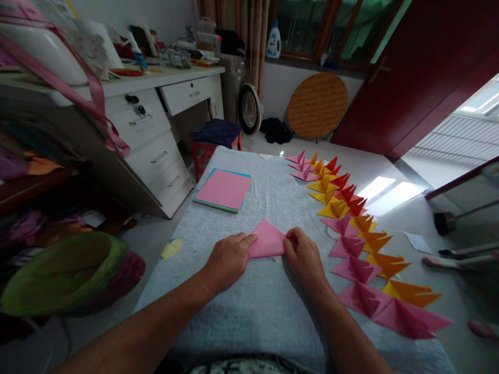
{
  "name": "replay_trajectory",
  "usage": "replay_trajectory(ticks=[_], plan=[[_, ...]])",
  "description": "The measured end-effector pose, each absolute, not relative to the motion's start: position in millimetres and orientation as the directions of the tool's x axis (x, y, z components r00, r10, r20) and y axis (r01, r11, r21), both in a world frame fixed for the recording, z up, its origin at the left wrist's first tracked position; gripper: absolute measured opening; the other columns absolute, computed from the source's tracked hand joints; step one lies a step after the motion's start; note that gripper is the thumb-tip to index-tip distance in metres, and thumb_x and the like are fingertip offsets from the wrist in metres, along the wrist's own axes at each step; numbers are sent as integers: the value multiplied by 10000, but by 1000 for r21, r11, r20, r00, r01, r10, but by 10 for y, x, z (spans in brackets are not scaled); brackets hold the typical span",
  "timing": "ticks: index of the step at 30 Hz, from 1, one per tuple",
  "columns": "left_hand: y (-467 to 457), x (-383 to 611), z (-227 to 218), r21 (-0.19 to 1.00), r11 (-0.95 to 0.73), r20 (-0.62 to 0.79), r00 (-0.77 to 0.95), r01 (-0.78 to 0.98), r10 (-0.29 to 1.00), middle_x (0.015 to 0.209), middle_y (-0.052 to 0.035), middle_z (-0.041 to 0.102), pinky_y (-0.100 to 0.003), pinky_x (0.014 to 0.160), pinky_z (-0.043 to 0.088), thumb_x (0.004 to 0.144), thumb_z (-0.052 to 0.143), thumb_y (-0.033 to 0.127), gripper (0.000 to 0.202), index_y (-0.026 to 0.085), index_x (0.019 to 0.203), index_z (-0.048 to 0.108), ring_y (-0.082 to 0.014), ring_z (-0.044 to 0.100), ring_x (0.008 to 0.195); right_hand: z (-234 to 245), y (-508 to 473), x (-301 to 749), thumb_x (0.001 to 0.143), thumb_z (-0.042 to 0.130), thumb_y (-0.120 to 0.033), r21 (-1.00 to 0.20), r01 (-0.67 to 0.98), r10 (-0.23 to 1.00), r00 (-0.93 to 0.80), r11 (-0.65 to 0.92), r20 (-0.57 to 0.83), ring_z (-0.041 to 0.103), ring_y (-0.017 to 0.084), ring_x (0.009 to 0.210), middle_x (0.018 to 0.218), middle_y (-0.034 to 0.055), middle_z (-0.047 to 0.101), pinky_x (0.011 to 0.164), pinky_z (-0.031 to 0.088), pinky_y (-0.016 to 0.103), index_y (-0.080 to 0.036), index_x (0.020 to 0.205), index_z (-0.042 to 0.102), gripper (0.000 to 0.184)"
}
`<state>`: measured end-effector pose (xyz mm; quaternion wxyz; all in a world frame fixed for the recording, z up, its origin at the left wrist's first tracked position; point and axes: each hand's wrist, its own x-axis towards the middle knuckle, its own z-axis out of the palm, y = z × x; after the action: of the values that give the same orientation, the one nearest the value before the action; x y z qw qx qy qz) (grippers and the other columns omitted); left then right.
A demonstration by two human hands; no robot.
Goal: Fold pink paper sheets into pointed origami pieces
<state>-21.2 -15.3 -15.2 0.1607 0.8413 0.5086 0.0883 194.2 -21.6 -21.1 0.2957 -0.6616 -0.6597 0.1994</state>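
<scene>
A folded sheet of pink origami paper (pixel 267 240) lies on the cloth-covered table in front of me, its point facing away and its straight edge toward me. My left hand (pixel 231 258) grips its left corner, with fingers closed and the tips resting on the paper. At the opposite corner, my right hand (pixel 306 255) pinches the paper between thumb and curled fingers. Beyond my left hand sits a stack of square paper (pixel 223 190), pink on top with blue and green edges showing. Rows of folded paper pieces (pixel 356 267) in pink, yellow, orange and red stand along the right side.
A pale blue cloth (pixel 268 192) covers the table. Left of it are a white desk (pixel 152 150), a stool (pixel 216 134) and a green-lined bin (pixel 66 275). A washing machine with its door open (pixel 249 109) and a round wooden board (pixel 317 105) are at the back.
</scene>
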Motion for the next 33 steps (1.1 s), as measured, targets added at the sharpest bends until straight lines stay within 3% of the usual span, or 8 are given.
replay_trajectory(ticks=[7,22,33], plan=[[-148,-197,-116,339,-412,-40,451,846,892,1009,-70,706,-330,851,523,885,432,79,448,203,1276,610,-214,678,926,-251,-163,1938,850,453,-262,-651,758,989,65,39,134,580,188,669,730,32,639,630,392,294,-212,816,561,123],[-147,-174,-74,340,-383,-81,432,859,898,1090,-107,686,-388,894,529,900,411,83,457,179,1304,602,-257,665,1008,-260,-140,1897,845,458,-277,-650,760,986,117,-13,117,579,199,663,716,36,636,633,375,300,-207,849,566,129],[-161,-151,-66,310,-360,-93,405,880,910,1066,-90,688,-331,880,520,912,419,82,455,189,1314,604,-224,657,1007,-259,-131,1887,832,457,-294,-636,771,985,129,-29,112,570,189,650,705,35,635,627,361,289,-191,849,589,168]])
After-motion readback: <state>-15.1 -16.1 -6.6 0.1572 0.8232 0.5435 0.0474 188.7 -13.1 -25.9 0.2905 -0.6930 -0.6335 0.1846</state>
